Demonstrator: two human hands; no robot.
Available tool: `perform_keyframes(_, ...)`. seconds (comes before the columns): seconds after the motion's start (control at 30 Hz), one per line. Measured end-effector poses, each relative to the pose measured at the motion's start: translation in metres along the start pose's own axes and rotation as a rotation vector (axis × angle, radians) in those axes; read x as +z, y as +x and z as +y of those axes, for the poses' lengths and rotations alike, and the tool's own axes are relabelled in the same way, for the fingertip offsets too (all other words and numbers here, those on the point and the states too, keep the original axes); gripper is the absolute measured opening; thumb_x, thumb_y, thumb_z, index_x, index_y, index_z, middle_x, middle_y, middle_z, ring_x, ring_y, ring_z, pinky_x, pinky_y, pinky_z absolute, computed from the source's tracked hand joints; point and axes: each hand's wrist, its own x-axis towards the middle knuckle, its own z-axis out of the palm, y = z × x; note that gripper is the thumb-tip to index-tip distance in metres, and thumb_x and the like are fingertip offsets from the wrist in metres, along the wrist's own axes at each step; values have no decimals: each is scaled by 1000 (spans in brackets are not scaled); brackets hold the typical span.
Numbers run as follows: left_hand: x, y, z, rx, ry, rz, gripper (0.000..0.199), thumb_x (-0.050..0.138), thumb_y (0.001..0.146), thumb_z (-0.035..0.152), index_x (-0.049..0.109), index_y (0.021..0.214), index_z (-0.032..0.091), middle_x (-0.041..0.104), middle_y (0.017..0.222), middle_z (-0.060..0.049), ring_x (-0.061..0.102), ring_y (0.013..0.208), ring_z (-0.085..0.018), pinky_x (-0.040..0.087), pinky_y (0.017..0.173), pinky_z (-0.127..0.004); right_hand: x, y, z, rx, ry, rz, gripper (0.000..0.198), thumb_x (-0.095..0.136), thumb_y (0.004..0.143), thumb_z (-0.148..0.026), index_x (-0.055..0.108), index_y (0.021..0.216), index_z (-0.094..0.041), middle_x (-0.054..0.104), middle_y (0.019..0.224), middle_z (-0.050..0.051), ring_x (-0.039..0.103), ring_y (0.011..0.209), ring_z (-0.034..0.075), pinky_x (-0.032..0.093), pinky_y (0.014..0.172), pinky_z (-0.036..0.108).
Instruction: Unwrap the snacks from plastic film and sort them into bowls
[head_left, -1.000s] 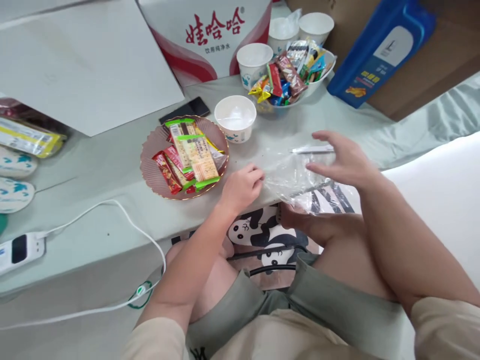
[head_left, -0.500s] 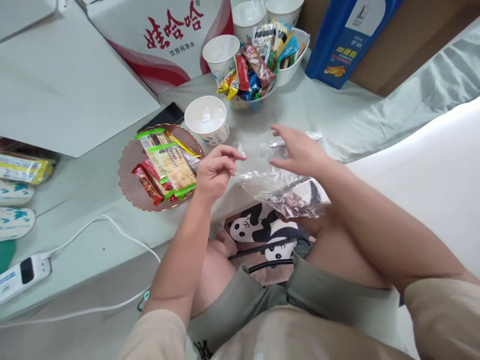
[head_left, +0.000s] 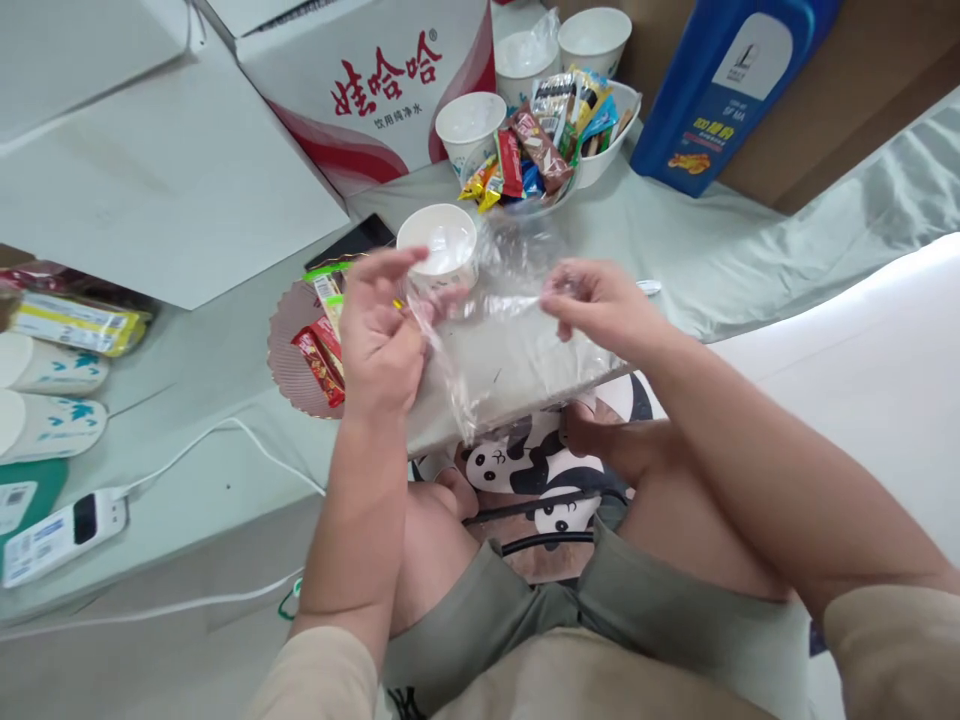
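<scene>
A thin clear plastic bag (head_left: pixel 517 345) is stretched between my hands above the table edge. My right hand (head_left: pixel 600 308) pinches its edge between thumb and fingers. My left hand (head_left: pixel 386 335) is slightly blurred and has the bag's other side at its thumb, with some fingers stretched out. Beyond that hand stands a white paper cup (head_left: pixel 439 232) with clear film inside. A ribbed pink plate (head_left: pixel 289 375) with wrapped snacks is partly hidden behind my left hand. Farther back, a bowl of wrapped snacks (head_left: pixel 532 165) sits beside more cups.
A white and red carton (head_left: pixel 390 90) and a blue jug (head_left: pixel 712 90) line the back. A dark phone-like slab (head_left: pixel 360 240) lies by the plate. At left are paper cups (head_left: pixel 52 425) on their sides and a power strip (head_left: pixel 64 540) with a white cable.
Both hands now hold the plastic bag, which has been lifted and spread between them. My left hand has moved left, partly covering the plate. The view has shifted slightly.
</scene>
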Motion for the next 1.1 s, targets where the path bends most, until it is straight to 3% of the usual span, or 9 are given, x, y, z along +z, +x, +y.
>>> perform_keyframes(0.1,10,-4,-8,-1,-73,170,39,76,80,57,68,110,32,65,124,0,67,116,-18,57,94,-30,-13,-8,0,66,115,269,13,68,78,-30,57,77,-23,48,55,-6,52,46,11,44,52,28)
perform_keyframes(0.2,21,-10,-21,-150,-18,36,76,86,58,67,64,120,29,63,135,-7,61,129,-27,58,93,-32,-24,-14,6,89,248,350,15,68,77,-30,55,75,-24,42,50,-8,48,42,10,43,49,27)
perform_keyframes(0.27,28,-12,-32,-293,78,21,68,90,59,55,65,114,25,68,125,-10,70,113,-26,60,81,-30,-30,-16,12,94,289,361,17,71,76,-31,55,75,-24,42,51,-8,48,42,10,43,47,27)
perform_keyframes(0.33,33,-12,-43,-418,133,89,38,82,74,44,67,100,21,74,105,-8,74,87,-18,59,67,-26,-37,-18,18,96,300,377,22,74,75,-33,54,75,-24,44,54,-8,49,43,9,44,46,26)
perform_keyframes(0.47,37,-10,-58,-425,139,263,12,69,85,30,66,90,20,73,88,-2,67,65,-9,53,56,-20,-53,-23,31,123,310,341,35,82,71,-37,50,72,-23,51,62,-6,54,50,9,41,44,22)
perform_keyframes(0.6,40,-9,-61,-456,-15,342,23,73,83,33,62,100,22,75,92,-2,68,67,-8,53,59,-19,-62,-25,36,154,368,226,44,86,66,-45,50,73,-22,66,85,1,61,56,9,44,45,23)
perform_keyframes(0.77,43,-10,-61,-764,-71,162,39,84,69,33,62,98,18,76,87,-5,72,69,-13,54,57,-20,-60,-20,34,145,407,329,47,83,69,-47,44,72,-23,72,99,4,68,66,12,49,51,24)
perform_keyframes(0.93,34,-9,-63,-718,146,125,32,77,76,43,63,94,20,54,47,9,40,31,-5,25,32,-15,-67,-22,38,234,372,164,44,83,71,-53,50,71,-23,70,75,3,53,46,9,37,39,25)
perform_keyframes(1.1,25,-12,-61,-692,239,132,31,76,77,46,65,94,22,43,41,12,30,27,-4,18,29,-14,-75,-22,43,180,316,369,40,80,76,-49,50,70,-24,62,64,-3,38,38,5,27,35,24)
